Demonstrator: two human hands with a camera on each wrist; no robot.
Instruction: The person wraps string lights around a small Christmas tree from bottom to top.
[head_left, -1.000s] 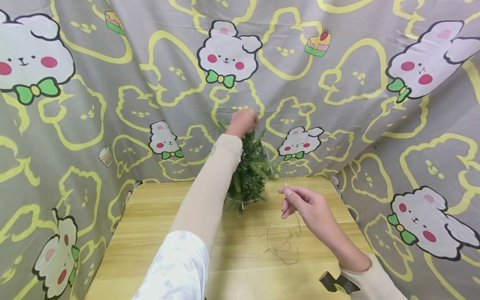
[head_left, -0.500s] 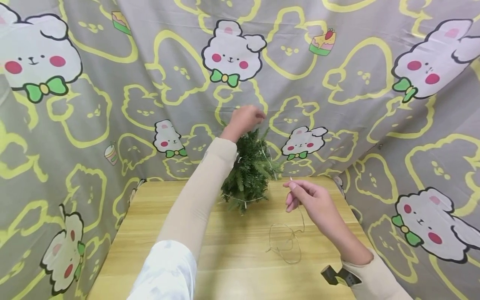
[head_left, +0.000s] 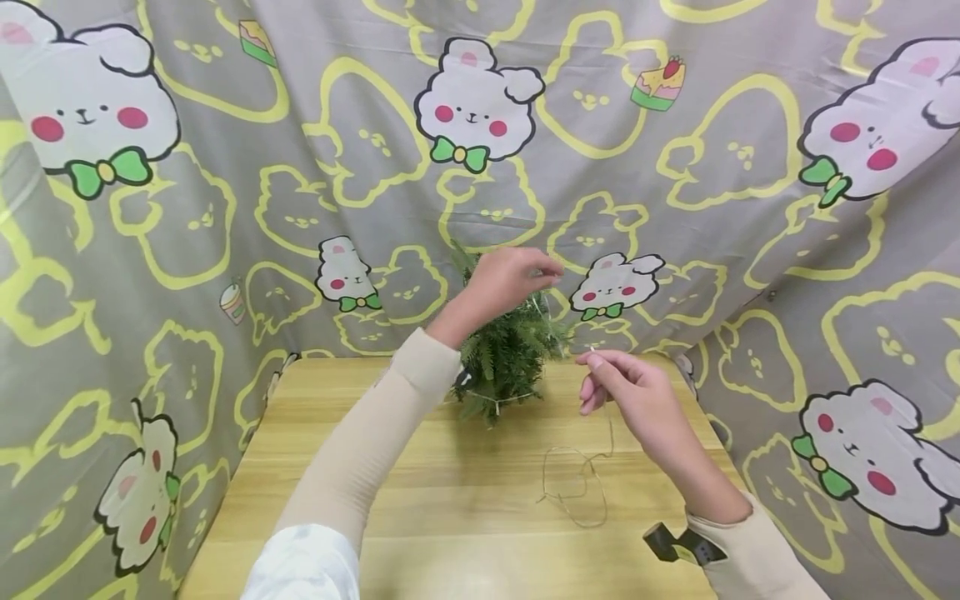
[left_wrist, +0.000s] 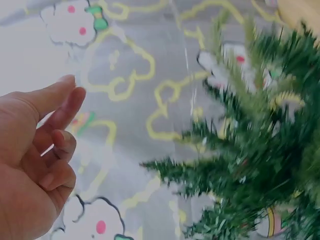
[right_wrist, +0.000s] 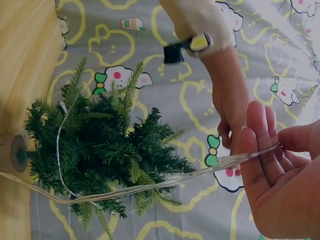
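Note:
A small artificial Christmas tree stands on the table, with a thin string of lights on its branches. My left hand is above the treetop, thumb and index finger close together. In the left wrist view that hand is beside the tree and no wire shows between the fingertips. To the right of the tree my right hand pinches the light string. In the right wrist view the clear wire runs from that hand past the branches, and another strand lies across the tree.
A loose coil of the wire lies on the wooden table, right of the middle. Grey patterned curtain surrounds the table at the back and sides. A wooden base supports the tree.
My left hand has moved right across the treetop and slightly down, towards the right hand. The right hand stays nearly still with the light string between its fingers.

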